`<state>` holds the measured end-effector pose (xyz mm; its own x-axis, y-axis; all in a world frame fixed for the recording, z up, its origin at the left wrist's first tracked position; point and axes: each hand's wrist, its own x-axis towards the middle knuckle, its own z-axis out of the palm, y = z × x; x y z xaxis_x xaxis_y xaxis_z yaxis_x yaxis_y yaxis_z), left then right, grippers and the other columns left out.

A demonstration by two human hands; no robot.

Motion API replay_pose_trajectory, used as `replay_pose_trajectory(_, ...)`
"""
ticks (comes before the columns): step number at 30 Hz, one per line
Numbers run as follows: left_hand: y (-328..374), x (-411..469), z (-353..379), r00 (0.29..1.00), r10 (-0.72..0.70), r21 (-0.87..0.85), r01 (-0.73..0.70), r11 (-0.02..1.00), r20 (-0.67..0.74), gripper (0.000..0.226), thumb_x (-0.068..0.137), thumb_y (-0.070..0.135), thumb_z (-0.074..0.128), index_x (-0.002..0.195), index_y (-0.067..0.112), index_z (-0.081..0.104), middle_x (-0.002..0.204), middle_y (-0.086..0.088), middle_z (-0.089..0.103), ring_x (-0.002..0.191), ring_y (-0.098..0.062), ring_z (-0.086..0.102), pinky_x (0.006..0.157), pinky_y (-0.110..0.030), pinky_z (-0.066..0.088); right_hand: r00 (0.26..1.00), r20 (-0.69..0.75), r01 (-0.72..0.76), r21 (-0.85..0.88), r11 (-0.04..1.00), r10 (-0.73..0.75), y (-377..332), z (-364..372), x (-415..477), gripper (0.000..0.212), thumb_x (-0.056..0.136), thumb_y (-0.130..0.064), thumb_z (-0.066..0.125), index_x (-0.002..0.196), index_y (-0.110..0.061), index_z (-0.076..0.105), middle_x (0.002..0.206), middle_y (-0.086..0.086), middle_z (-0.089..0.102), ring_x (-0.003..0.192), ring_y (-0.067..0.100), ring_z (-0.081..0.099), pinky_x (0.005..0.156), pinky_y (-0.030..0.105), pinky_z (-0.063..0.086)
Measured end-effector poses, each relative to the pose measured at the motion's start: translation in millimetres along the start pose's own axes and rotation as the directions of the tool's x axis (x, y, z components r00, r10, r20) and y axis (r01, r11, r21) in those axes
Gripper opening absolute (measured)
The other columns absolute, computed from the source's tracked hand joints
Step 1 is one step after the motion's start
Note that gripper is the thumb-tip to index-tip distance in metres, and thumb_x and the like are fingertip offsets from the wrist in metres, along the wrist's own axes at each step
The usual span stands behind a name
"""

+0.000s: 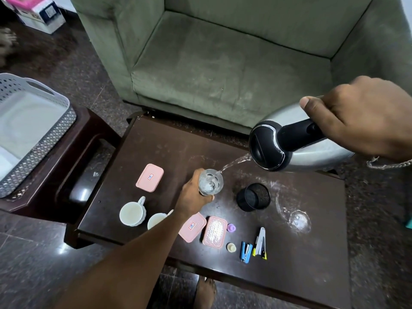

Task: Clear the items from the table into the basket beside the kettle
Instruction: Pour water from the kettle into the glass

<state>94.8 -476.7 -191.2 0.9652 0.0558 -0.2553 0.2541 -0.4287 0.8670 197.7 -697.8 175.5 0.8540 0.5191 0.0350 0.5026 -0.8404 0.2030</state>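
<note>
My right hand (365,117) grips the black handle of a steel kettle (278,148), tilted so water streams from its spout into a clear glass (210,182). My left hand (193,195) holds that glass upright on the dark table (174,139). Around it lie a pink lidded box (149,178), two white cups (132,214) (156,220), another pink lid (192,227), a pink open box (214,230), a black mesh cup (253,196), two staplers (246,251) (260,241) and two small caps (231,228) (231,247). The grey basket (42,141) stands at the left on a side stand.
A second clear glass (299,219) lies on its side at the table's right. A green armchair (234,63) stands right behind the table. My bare foot (205,293) is on the dark tiled floor under the near edge. Boxes (38,12) sit at the far left corner.
</note>
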Motion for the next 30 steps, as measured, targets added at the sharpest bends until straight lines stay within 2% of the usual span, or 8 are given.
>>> replay_pose_trajectory(4,-0.4,0.5,0.1,1.0,-0.005,0.005,0.005,1.0,-0.002,0.088,0.07,0.022,0.091,0.139,0.036,0.038,0.127,0.006,0.066,0.116,-0.016,0.065,0.095,-0.037,0.059,1.0,-0.01,0.001,0.001,1.0,-0.001,2.2,-1.2,-2.1,0.069,0.096,-0.059,0.019,0.059,-0.017,0.059,0.047,0.01,0.04,0.047,0.037,0.049,0.048,0.03,0.03)
replay_pose_trajectory(9,-0.7,0.4,0.4,1.0,-0.013,-0.005,0.013,1.0,-0.008,0.085,0.068,0.021,0.091,0.135,0.038,0.04,0.122,0.009,0.067,0.11,-0.014,0.066,0.088,-0.025,0.055,1.0,-0.025,-0.002,-0.025,1.0,0.002,1.3,-1.3,-5.6,0.069,0.097,-0.058,0.019,0.059,-0.018,0.059,0.046,0.007,0.037,0.044,0.032,0.041,0.048,0.024,0.02)
replay_pose_trajectory(19,-0.6,1.7,-0.7,0.999,-0.017,0.014,0.016,1.0,0.032,0.088,0.072,0.024,0.091,0.139,0.036,0.037,0.128,0.009,0.064,0.114,-0.012,0.062,0.088,-0.02,0.052,0.999,-0.042,-0.016,-0.022,1.0,0.015,-2.4,2.3,-8.7,0.067,0.098,-0.056,0.02,0.054,-0.019,0.056,0.043,0.007,0.037,0.042,0.03,0.04,0.048,0.022,0.019)
replay_pose_trajectory(24,-3.0,2.4,0.0,0.999,-0.03,0.016,0.03,0.999,0.026,0.087,0.07,0.022,0.091,0.136,0.038,0.038,0.122,0.011,0.065,0.111,-0.012,0.064,0.079,-0.003,0.042,0.998,-0.05,-0.028,-0.011,1.0,0.028,-4.5,4.6,-9.1,0.067,0.099,-0.054,0.024,0.054,-0.018,0.057,0.041,0.003,0.032,0.039,0.025,0.032,0.049,0.021,0.018)
replay_pose_trajectory(28,-3.8,3.2,-0.2,0.999,-0.027,0.019,0.026,0.999,0.033,0.087,0.07,0.023,0.091,0.137,0.038,0.037,0.124,0.011,0.065,0.112,-0.013,0.064,0.082,-0.01,0.046,1.0,-0.021,-0.023,-0.021,1.0,0.022,-5.9,7.0,-8.6,0.068,0.1,-0.054,0.022,0.055,-0.019,0.059,0.042,0.004,0.032,0.039,0.026,0.034,0.048,0.021,0.018)
replay_pose_trajectory(30,-4.6,3.2,0.2,0.999,-0.03,0.016,0.029,0.999,0.033,0.088,0.07,0.023,0.091,0.138,0.038,0.037,0.125,0.01,0.064,0.112,-0.012,0.064,0.082,-0.008,0.046,0.999,-0.026,-0.019,-0.016,1.0,0.018,-6.2,7.8,-8.6,0.067,0.103,-0.051,0.027,0.055,-0.017,0.06,0.042,0.003,0.03,0.037,0.02,0.028,0.048,0.021,0.017)
